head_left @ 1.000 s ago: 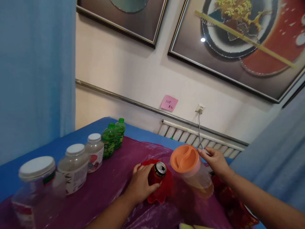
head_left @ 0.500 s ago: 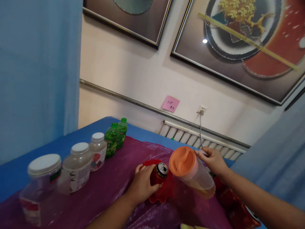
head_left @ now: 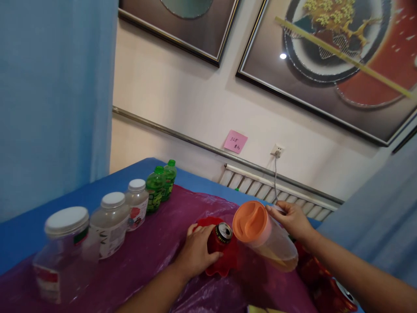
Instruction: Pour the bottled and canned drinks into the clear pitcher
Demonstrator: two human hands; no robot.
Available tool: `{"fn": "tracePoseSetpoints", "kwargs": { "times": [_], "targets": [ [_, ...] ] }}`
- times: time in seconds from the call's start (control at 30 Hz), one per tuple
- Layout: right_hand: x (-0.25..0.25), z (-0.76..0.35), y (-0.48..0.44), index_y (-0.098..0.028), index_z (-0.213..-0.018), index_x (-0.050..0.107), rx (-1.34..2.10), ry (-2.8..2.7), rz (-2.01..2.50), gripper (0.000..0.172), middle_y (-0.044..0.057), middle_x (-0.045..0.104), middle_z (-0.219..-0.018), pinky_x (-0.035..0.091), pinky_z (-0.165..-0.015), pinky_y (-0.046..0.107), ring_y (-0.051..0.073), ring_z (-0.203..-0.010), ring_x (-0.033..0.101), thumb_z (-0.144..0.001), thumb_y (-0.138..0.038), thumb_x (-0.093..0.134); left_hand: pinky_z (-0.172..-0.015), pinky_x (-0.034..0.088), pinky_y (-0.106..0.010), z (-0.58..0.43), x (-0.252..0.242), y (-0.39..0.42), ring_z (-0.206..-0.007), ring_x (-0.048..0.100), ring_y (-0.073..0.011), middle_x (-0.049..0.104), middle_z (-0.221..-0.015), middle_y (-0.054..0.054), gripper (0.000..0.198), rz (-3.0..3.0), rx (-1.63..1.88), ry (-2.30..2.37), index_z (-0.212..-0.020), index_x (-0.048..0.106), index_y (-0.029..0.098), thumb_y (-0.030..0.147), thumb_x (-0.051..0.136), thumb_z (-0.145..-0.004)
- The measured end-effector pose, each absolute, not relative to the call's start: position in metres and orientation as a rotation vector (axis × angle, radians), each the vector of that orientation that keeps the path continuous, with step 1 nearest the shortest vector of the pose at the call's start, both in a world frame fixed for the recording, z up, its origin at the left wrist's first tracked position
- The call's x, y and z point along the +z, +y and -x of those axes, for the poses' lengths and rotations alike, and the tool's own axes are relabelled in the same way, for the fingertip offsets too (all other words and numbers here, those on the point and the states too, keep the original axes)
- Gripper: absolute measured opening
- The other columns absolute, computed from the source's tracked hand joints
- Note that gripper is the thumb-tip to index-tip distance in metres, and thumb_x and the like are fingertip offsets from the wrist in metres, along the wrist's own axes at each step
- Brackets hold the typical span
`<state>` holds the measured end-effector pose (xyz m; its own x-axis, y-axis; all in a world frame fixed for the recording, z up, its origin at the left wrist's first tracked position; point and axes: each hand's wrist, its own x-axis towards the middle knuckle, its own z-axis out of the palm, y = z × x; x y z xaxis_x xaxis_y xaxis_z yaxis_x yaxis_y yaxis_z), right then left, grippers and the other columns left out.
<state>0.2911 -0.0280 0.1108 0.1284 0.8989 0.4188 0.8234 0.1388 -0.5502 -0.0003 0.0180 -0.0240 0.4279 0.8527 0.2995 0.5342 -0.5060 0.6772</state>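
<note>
My left hand (head_left: 197,251) is wrapped round a dark red drink can (head_left: 219,241), which stands opened on a red scalloped dish (head_left: 226,263). Gripped in my right hand (head_left: 291,219) is a clear plastic pitcher (head_left: 276,252) with an orange lid (head_left: 250,221). The pitcher leans left, its lid close beside the top of the can. Some yellowish liquid lies along its lower side. I cannot make out any stream between pitcher and can.
Clear jars with white lids (head_left: 67,221) and green bottles (head_left: 155,189) stand in a row on the left. More red cans (head_left: 335,295) are at lower right, partly behind my right forearm. Purple plastic sheeting (head_left: 140,265) covers the blue table (head_left: 130,171). A radiator (head_left: 247,182) is behind.
The whole view has shifted slightly, so everything sits a little further right. Both hands keep their grips, and the pitcher's tilt looks about the same.
</note>
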Motion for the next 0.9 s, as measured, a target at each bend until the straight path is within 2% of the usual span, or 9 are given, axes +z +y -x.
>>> {"fn": "tracePoseSetpoints", "kwargs": {
  "times": [0.63, 0.9],
  "targets": [
    [0.1144, -0.2867, -0.0302, -0.024, -0.056, 0.033, 0.159, -1.68, 1.715, 0.054, -0.006, 0.027, -0.056, 0.023, -0.048, 0.024, 0.01, -0.053, 0.027, -0.081, -0.064, 0.06, -0.118, 0.022, -0.052, 0.0002, -0.0264, 0.0163, -0.122, 0.06, -0.0314, 0.07, -0.127, -0.008, 0.072, -2.205, 0.897, 1.131, -0.127, 0.059, 0.027, 0.037, 0.086, -0.061],
    [0.1147, -0.2861, -0.0309, -0.025, -0.056, 0.031, 0.143, -1.687, 1.7, 0.055, -0.007, 0.024, -0.056, 0.021, -0.046, 0.025, 0.01, -0.052, 0.025, -0.081, -0.064, 0.06, -0.117, 0.022, -0.053, 0.0003, -0.0274, 0.0163, -0.121, 0.06, -0.0314, 0.07, -0.127, -0.009, 0.073, -2.213, 0.901, 1.123, -0.128, 0.06, 0.025, 0.038, 0.087, -0.061]
  ]
}}
